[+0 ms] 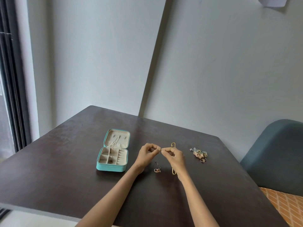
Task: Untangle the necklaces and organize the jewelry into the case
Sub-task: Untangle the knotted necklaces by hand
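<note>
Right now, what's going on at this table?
A person is sorting jewelry. Both hands, the left hand and right hand, are raised just above the table, pinching something tiny between their fingertips, too small to identify. A gold chain lies stretched out under the right hand. A small ring piece sits near the wrists, and a jewelry pile waits to the right. The teal case lies open on the left, with one necklace and a small dark item already inside.

Open teal case [113, 153] at 9 o'clock of the hands, well apart, bare table [65, 161] between; jewelry heap [199, 154] at 3 o'clock, gap alongside; ring cluster [157, 169] and gold chain [173, 171] obstructing at 6 o'clock; bare at 12 o'clock.
</note>
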The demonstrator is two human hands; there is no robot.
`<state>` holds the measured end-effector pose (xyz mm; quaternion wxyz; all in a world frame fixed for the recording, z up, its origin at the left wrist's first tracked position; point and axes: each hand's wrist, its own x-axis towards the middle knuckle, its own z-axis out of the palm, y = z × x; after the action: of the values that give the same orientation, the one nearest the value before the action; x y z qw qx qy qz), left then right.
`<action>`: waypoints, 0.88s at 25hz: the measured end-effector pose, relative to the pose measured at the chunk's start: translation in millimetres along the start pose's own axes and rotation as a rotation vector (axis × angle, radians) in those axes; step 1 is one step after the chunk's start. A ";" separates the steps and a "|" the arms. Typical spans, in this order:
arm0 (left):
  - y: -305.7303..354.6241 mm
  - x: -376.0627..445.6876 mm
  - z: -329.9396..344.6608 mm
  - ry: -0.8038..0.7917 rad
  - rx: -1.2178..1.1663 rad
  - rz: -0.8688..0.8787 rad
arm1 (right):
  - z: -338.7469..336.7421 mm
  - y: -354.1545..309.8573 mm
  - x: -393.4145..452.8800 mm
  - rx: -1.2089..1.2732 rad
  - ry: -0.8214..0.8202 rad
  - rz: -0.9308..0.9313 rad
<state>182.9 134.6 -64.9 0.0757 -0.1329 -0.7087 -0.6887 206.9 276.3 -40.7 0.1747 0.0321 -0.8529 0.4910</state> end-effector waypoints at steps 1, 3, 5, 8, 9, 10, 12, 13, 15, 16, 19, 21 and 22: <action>0.3 -0.4 -0.6 -0.025 -0.017 0.005 | -0.6 -0.5 -0.4 0.000 0.012 0.000; 2.4 -1.5 -0.5 -0.075 -0.065 0.016 | -2.1 -0.5 0.3 -0.027 0.035 0.005; 1.4 -1.1 -0.1 -0.091 -0.086 0.014 | -2.1 -0.9 0.8 -0.053 0.041 0.013; 0.6 0.1 1.2 -0.104 -0.013 -0.046 | 2.8 -4.0 1.2 -0.036 0.021 0.043; 2.6 0.0 2.1 -0.129 0.049 -0.081 | 5.3 -4.8 0.7 0.008 0.013 0.054; 5.8 -0.4 2.5 -0.160 0.129 -0.116 | 7.6 -5.6 0.4 0.075 0.009 0.070; 9.1 -0.3 3.3 -0.184 0.235 -0.140 | 9.2 -6.6 0.1 0.201 -0.004 0.113; 7.9 0.6 3.6 -0.172 0.252 -0.130 | 8.5 -7.4 -0.5 0.238 -0.025 0.134; 1.7 3.3 3.0 -0.145 0.170 -0.111 | 3.6 -8.4 -2.8 0.273 -0.083 0.166; -0.8 3.4 2.0 -0.139 0.101 -0.089 | 0.8 -7.6 -3.9 0.283 -0.114 0.173; 0.6 -0.5 -2.4 -0.170 -0.059 -0.030 | -2.4 -5.9 -7.5 0.224 -0.165 0.163; 3.7 -1.2 -4.0 -0.181 -0.101 -0.006 | -1.1 -6.0 -7.4 0.188 -0.125 0.153; 5.3 -1.4 -4.3 -0.174 -0.110 0.002 | -0.8 -6.2 -6.3 0.182 -0.106 0.148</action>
<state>185.5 130.3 -60.1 0.0073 -0.1969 -0.6737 -0.7123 214.4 273.0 -37.2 0.0890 0.0105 -0.8127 0.5758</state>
